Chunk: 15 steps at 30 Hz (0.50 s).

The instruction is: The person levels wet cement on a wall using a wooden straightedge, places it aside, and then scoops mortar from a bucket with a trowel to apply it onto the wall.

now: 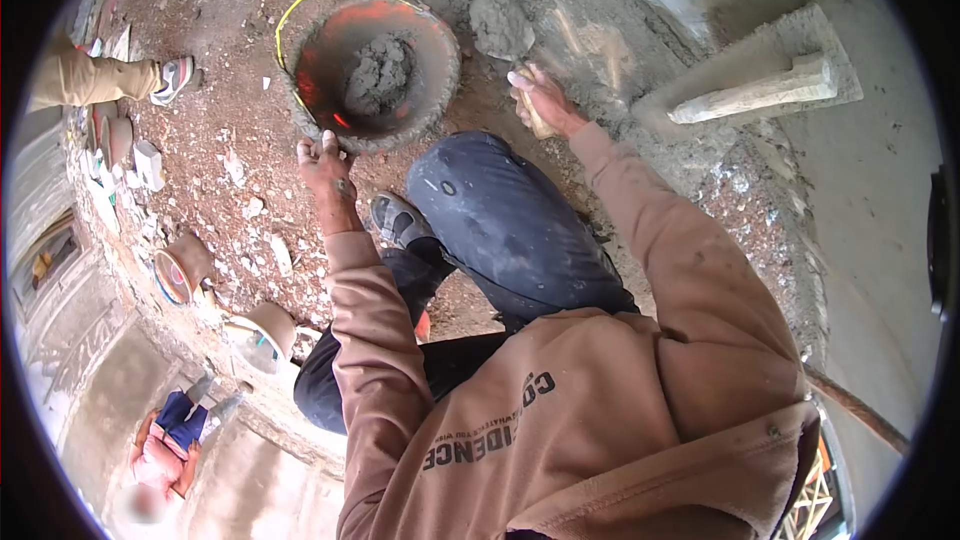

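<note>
A round bucket (440, 70) with orange and dark inner walls holds a lump of wet grey mortar (380, 72). My left hand (327, 172) is at its near left rim, fingers closed on the edge. To the right of the bucket, my right hand (545, 100) is wrapped round a tan wooden handle (541, 127); the tool's blade, if any, is blurred over the wet mortar surface. A mound of mortar (502, 26) lies just beyond that hand. The yellow bucket handle (292, 12) loops round the bucket's far left side.
A flat grey board with a pale wooden grip (760, 90) rests at the right by the wall (880, 200). Another person's legs (100, 80) are at the upper left. Two small buckets (185, 268) (268, 332) stand at the lower left, and a person (168, 445) is farther back.
</note>
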{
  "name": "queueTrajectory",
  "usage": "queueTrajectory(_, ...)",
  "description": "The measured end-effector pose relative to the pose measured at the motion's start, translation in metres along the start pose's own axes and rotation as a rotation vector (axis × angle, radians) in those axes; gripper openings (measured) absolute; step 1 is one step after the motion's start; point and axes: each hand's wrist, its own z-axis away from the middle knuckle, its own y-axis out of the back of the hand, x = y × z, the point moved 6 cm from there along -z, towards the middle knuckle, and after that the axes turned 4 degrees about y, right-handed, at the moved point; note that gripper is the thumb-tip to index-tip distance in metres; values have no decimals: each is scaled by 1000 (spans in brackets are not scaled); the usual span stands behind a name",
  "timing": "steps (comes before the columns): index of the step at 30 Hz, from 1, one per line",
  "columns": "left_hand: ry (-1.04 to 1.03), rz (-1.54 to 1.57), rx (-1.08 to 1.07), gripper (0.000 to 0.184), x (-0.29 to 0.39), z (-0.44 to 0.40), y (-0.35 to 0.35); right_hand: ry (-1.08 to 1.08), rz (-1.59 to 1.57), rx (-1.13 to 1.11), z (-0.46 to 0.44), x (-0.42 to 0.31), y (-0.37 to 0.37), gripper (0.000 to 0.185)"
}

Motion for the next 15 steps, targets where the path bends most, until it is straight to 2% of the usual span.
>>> queueTrajectory(2, -5, -9, 17, 21, 0, -1, -2, 257, 401, 94, 0, -33, -16, 61)
queueTrajectory(4, -9, -25, 31, 22, -1, -7, 0, 508, 748, 92, 12, -70, -42, 54)
queueTrajectory(6, -17, -16, 26, 23, 3, -1, -10, 746, 1049, -17, 34, -107, -71, 47)
queueTrajectory(7, -10, -1, 40, 22, 6, 2, -14, 861, 1100, -8, 41, -113, -79, 42)
queueTrajectory(10, -33, -26, 19, 23, 11, 3, -20, 721, 806, 127, 36, -96, -65, 41)
queueTrajectory(11, -26, -64, 28, 17, 13, 6, -22, 776, 792, 304, 36, -88, -51, 40)
queueTrajectory(13, -62, -79, 44, 16, 9, 5, -19, 49, 242, 280, 34, -52, -24, 33)
queueTrajectory(15, -112, -67, 22, 16, 6, 2, -16, -39, -13, 271, 8, -15, -7, 28)
